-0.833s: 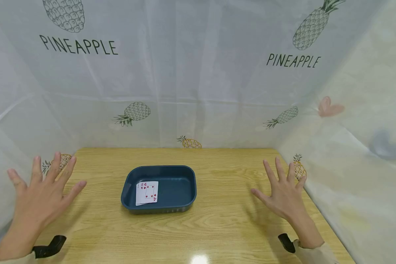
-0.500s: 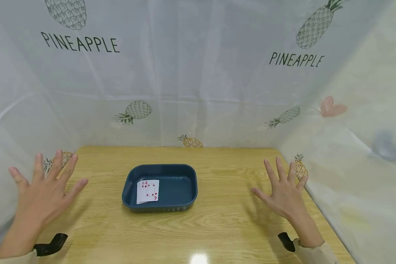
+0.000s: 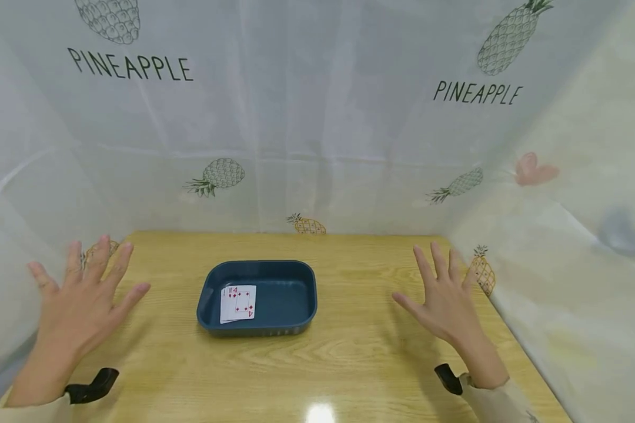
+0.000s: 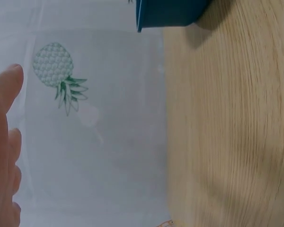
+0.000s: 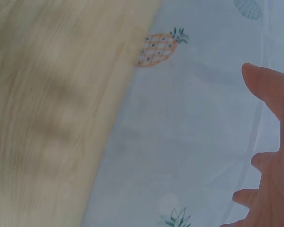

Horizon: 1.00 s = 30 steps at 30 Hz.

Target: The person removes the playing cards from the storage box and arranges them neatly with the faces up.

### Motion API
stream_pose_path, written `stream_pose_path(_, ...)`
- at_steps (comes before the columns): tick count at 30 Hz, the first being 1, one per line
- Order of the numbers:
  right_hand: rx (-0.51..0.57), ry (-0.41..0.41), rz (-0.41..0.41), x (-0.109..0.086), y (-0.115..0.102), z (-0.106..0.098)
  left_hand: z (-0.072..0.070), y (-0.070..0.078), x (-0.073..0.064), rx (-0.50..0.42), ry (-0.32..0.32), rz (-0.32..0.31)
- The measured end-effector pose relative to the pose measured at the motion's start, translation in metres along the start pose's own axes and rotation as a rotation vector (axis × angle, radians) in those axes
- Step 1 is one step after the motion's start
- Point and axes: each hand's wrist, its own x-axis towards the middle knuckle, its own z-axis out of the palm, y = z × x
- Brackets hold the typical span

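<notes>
A dark blue rectangular tray (image 3: 286, 330) with rounded corners stands on the wooden table between my hands. In its left half lies a small stack of playing cards (image 3: 238, 303), the four of diamonds face up on top. My left hand (image 3: 82, 305) is held over the table left of the tray, fingers spread and holding nothing. On the other side my right hand (image 3: 447, 302) hovers with its fingers spread too, apart from the tray. In the left wrist view the tray's corner (image 4: 170, 13) shows at the top, beyond the thumb.
The wooden table (image 3: 254, 382) ends at the back against a hanging white cloth (image 3: 307, 106) printed with pineapples. More cloth (image 3: 571, 235) closes off the right side, and the left side is covered likewise. A black strap (image 3: 92, 386) sits on each wrist.
Both hands have shifted slightly inward, toward the tray, with fingers still spread. The head view has tilted a little, so the scene sits slightly higher. The cards and tray stay put.
</notes>
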Motion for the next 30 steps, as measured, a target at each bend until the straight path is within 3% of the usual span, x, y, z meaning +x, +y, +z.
stream_pose_path(5, 0.068, -0.040, -0.030, 0.015, -0.023, -0.001, 0.001, 0.008, 0.004, -0.036, -0.003, 0.021)
stream_pose_path(11, 0.109, -0.049, -0.077, 0.033, -0.050, 0.004, 0.004, 0.015, 0.003, -0.126, 0.055, 0.038)
stream_pose_path(17, 0.186, -0.051, -0.131, 0.051, -0.080, 0.007, 0.006, 0.022, 0.003, -0.309, 0.111, 0.086)
stream_pose_path(25, 0.311, -0.076, -0.177, 0.067, -0.116, 0.019, 0.011, 0.044, 0.004, -0.636, 0.058, 0.053)
stream_pose_path(30, 0.379, -0.123, -0.222, 0.075, -0.139, 0.028, 0.016, 0.059, 0.001, -0.744, 0.050, 0.040)
